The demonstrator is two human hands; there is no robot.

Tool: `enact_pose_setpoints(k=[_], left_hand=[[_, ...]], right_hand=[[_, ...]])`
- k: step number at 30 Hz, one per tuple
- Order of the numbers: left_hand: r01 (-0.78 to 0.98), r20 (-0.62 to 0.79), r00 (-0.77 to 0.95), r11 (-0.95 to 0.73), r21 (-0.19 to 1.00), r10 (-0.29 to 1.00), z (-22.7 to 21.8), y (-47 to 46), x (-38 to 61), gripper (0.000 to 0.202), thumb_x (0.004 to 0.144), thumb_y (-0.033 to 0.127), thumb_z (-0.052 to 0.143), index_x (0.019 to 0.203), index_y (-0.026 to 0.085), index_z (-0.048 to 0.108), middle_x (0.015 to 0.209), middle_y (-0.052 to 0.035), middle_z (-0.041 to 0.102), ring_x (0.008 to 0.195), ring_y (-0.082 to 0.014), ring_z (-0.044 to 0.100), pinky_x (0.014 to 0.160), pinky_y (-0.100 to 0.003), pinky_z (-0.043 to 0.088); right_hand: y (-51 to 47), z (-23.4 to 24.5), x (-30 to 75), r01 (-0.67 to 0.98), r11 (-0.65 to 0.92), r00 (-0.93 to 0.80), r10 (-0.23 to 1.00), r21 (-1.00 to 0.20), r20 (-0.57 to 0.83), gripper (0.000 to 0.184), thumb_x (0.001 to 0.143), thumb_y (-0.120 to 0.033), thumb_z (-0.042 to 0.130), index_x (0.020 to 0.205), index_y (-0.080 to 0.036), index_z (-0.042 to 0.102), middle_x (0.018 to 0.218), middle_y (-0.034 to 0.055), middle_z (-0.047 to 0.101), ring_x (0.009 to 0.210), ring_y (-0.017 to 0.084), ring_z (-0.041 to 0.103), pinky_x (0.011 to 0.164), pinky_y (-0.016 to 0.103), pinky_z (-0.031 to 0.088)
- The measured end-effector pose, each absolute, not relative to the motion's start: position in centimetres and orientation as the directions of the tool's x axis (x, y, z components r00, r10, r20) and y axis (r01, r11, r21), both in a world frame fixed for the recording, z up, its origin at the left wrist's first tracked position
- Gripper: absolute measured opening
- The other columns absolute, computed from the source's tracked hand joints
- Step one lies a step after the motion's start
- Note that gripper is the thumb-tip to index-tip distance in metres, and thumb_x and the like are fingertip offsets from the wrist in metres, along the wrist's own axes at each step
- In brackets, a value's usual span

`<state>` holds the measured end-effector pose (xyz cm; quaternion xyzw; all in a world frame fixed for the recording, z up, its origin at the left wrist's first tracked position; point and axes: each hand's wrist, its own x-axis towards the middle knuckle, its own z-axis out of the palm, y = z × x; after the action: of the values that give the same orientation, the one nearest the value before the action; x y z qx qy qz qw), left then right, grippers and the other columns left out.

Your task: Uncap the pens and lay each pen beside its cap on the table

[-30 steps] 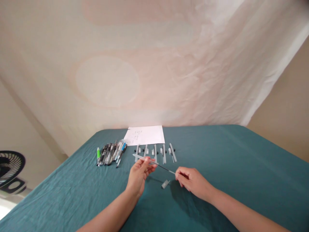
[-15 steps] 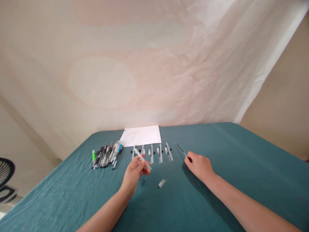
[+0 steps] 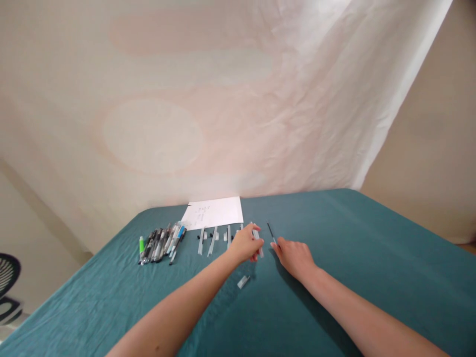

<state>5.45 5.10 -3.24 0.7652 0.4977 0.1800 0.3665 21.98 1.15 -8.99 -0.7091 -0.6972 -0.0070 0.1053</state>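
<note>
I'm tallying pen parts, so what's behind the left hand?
Parts of clear pen barrels on the green cloth show past the left hand. Their covered lengths, and anything else the hand hides, cannot be seen.

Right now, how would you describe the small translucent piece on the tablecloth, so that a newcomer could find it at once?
On the teal tablecloth, look between the two forearms, nearer to the viewer than the left hand. The small translucent piece there lies alone, unlike the similar pieces beside the pen barrels.
</note>
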Motion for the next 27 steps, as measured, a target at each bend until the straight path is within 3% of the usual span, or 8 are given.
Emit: enact_pose_setpoints(k=[2,5,9,14,17,20,23,27], left_hand=[[0.696,-0.081,0.408,-0.253,0.672,0.909,-3.3,7.1,7.6,0.047,0.075,0.016,0.051,0.121,0.013,0.046,0.063,-0.0048,0.065,0.046,-0.0168,0.059,0.049,-0.026,0.044],[0.765,-0.067,0.38,-0.273,0.583,0.923,-3.8,9.3,10.2,0.04,0.073,0.014,0.061,0.112,0.011,0.053,0.083,-0.0115,0.065,0.071,-0.0204,0.063,0.066,-0.029,0.047],[0.832,-0.099,0.378,-0.29,0.473,0.92,-4.3,10.6,12.2,0.031,0.085,0.03,0.054,0.111,0.014,0.053,0.109,-0.0084,0.056,0.094,-0.0191,0.057,0.079,-0.037,0.049],[0.831,-0.022,0.423,-0.378,0.409,0.906,-3.1,9.1,10.6,0.035,0.074,0.022,0.063,0.106,0.01,0.054,0.096,-0.0162,0.061,0.091,-0.0265,0.058,0.075,-0.035,0.043],[0.79,0.023,0.493,-0.459,0.407,0.87,-1.7,6.1,6.8,0.026,0.076,0.025,0.059,0.1,0.017,0.057,0.083,-0.0093,0.063,0.082,-0.0243,0.059,0.07,-0.03,0.04],[0.703,-0.02,0.639,-0.574,0.421,0.769,-1.0,2.2,2.3,0.023,0.071,0.022,0.061,0.094,0.023,0.06,0.073,-0.002,0.06,0.074,-0.0205,0.058,0.063,-0.025,0.037],[0.615,-0.094,0.755,-0.651,0.445,0.649,-1.4,-0.8,-0.8,0.037,0.069,0.013,0.058,0.101,0.029,0.058,0.091,-0.0015,0.059,0.083,-0.0192,0.056,0.069,-0.024,0.038],[0.652,-0.097,0.727,-0.638,0.409,0.68,-2.7,-2.3,-1.8,0.036,0.07,0.005,0.049,0.099,0.025,0.058,0.097,-0.004,0.057,0.088,-0.0191,0.055,0.075,-0.025,0.038]], right_hand=[[1.1,-9.1,22.1,0.986,-0.009,0.037,0.985,-0.166,0.166,0.038,0.093,-0.042,0.026,0.091,-0.017,0.055,0.08,0.0109,0.068,0.074,0.024,0.066,0.061,0.028,0.038],[1.1,-9.0,22.6,0.973,0.011,0.032,0.983,-0.229,0.181,0.031,0.093,-0.038,0.03,0.092,-0.019,0.054,0.085,0.008,0.067,0.075,0.021,0.065,0.06,0.026,0.037],[1.3,-8.7,23.6,0.96,0.024,0.034,0.979,-0.278,0.202,0.025,0.093,-0.035,0.032,0.091,-0.022,0.054,0.094,0.0049,0.065,0.08,0.018,0.063,0.063,0.025,0.037],[1.8,-9.4,24.3,0.935,0.009,0.074,0.973,-0.355,0.219,0.027,0.094,-0.026,0.027,0.103,-0.021,0.052,0.103,0.0076,0.062,0.086,0.018,0.061,0.065,0.025,0.036],[2.1,-9.9,24.5,0.912,0.015,0.082,0.973,-0.41,0.216,0.027,0.093,-0.021,0.028,0.113,-0.02,0.046,0.101,0.0089,0.062,0.085,0.018,0.061,0.064,0.024,0.036],[2.3,-10.0,24.7,0.884,0.033,0.076,0.974,-0.466,0.213,0.025,0.093,-0.02,0.029,0.112,-0.016,0.045,0.086,0.0073,0.064,0.074,0.016,0.061,0.061,0.023,0.035],[2.3,-9.7,24.7,0.856,0.101,0.03,0.97,-0.507,0.243,0.021,0.091,-0.022,0.034,0.099,-0.018,0.053,0.082,0.0039,0.063,0.074,0.014,0.059,0.065,0.022,0.036],[2.1,-9.6,24.6,0.826,0.184,-0.014,0.951,-0.533,0.307,0.019,0.087,-0.018,0.042,0.091,-0.02,0.06,0.093,0.0036,0.06,0.088,0.014,0.056,0.077,0.022,0.037]])
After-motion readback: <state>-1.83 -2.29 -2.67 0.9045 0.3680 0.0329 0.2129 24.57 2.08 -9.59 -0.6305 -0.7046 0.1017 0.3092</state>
